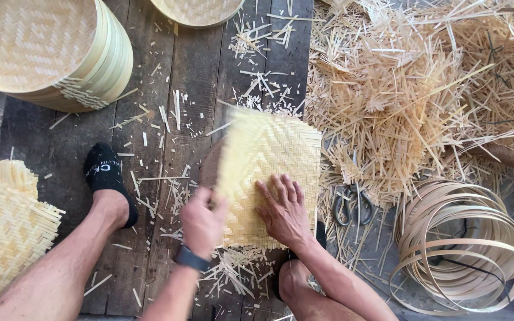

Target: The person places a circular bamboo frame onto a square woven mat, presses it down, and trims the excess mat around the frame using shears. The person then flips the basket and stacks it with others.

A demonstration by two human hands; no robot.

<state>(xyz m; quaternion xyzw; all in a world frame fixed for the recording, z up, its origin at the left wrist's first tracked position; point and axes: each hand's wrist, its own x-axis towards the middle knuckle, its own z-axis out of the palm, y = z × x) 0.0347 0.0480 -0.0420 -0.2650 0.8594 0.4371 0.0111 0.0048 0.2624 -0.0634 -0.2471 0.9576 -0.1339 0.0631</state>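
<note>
Hands on a woven bamboo mat [269, 160] lying on the plank floor [197, 77].
Left hand [202, 221] curls around its near-left edge; right hand [285, 211] presses flat, fingers spread, while scissors [349, 205] lie just beside the mat.

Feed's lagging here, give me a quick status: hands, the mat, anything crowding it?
Left hand gripping woven bamboo mat at its left edge, blurred. Right hand flat on it. Scissors just right; offcut pile beyond.

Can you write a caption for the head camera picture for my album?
Two hands press a woven mat beside scissors.
</note>
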